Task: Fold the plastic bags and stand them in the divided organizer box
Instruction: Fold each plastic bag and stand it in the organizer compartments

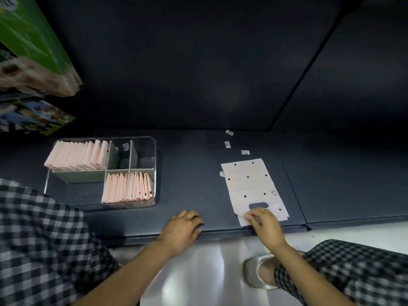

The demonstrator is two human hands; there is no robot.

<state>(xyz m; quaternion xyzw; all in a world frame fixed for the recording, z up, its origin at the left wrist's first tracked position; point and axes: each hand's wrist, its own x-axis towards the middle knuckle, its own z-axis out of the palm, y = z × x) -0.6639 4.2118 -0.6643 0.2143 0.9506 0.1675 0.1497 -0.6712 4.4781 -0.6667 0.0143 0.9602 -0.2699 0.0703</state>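
Shop, dark metal shelving point(198, 62), boxed goods point(28, 40)

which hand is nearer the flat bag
Right. The right hand pinches the near edge of the flat bag; the left hand rests on the shelf edge, apart from the bag on its left.

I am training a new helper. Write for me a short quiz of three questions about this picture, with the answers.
1. True or false: the right hand pinches the near edge of the flat bag.
2. Which holds folded bags in the organizer? A) every compartment B) far-left and two near-right C) none
3. Fill in: the left hand rests on the ____, holding nothing.

Key: 1 true; 2 B; 3 shelf
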